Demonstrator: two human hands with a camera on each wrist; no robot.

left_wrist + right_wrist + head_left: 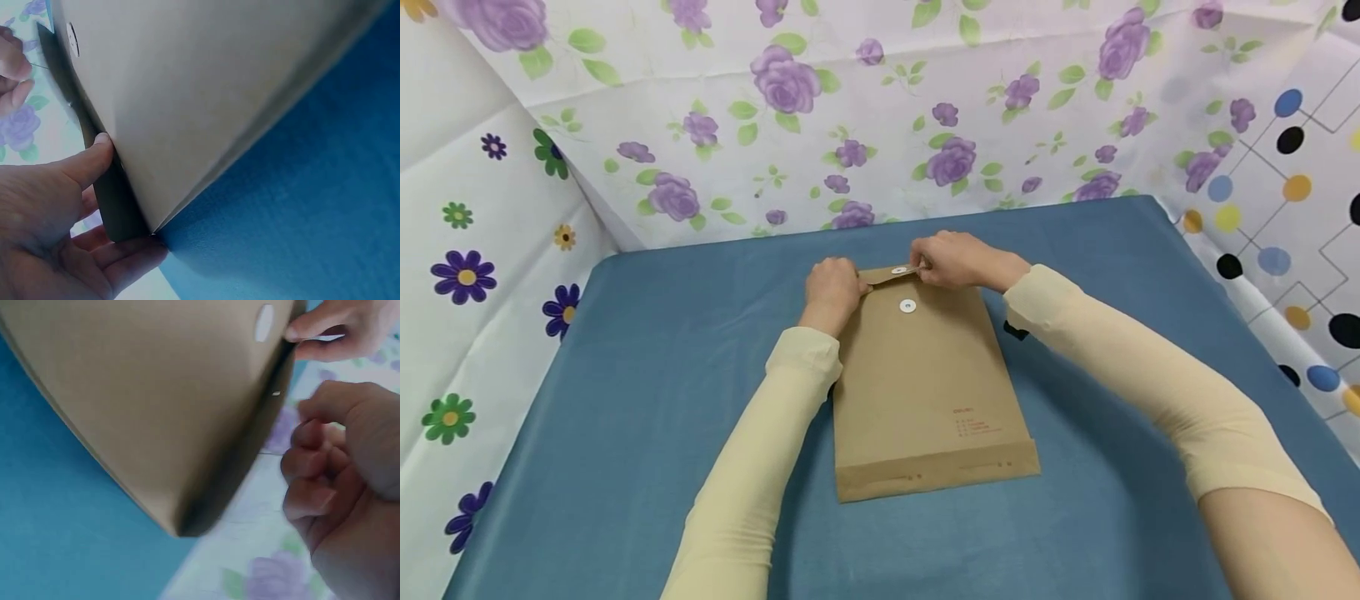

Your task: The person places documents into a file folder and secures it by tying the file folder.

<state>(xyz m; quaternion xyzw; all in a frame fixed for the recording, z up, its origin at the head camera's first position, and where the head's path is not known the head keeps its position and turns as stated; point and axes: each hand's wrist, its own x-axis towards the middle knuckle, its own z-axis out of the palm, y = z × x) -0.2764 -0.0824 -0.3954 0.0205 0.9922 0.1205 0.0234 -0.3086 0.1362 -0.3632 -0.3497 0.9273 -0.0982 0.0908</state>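
A brown paper document envelope [925, 358] lies on the table, its far-end flap [880, 275] raised a little. One white round button [907, 306] is on the envelope's body and another white button [899, 271] on the flap. My left hand [833, 292] grips the flap's left end, thumb on the inner side and fingers behind, as the left wrist view shows. My right hand [955, 260], fingers curled, pinches a thin string [39, 65] that runs to the flap near its button. In the right wrist view the right hand [356, 444] stands just off the flap's edge.
A blue cloth [685, 400] covers the table. Beside the envelope's right edge lies a small black object [1017, 331], partly hidden by the right sleeve. Flower-patterned sheeting [850, 108] hangs behind the table, with dotted sheeting [1285, 217] on the right.
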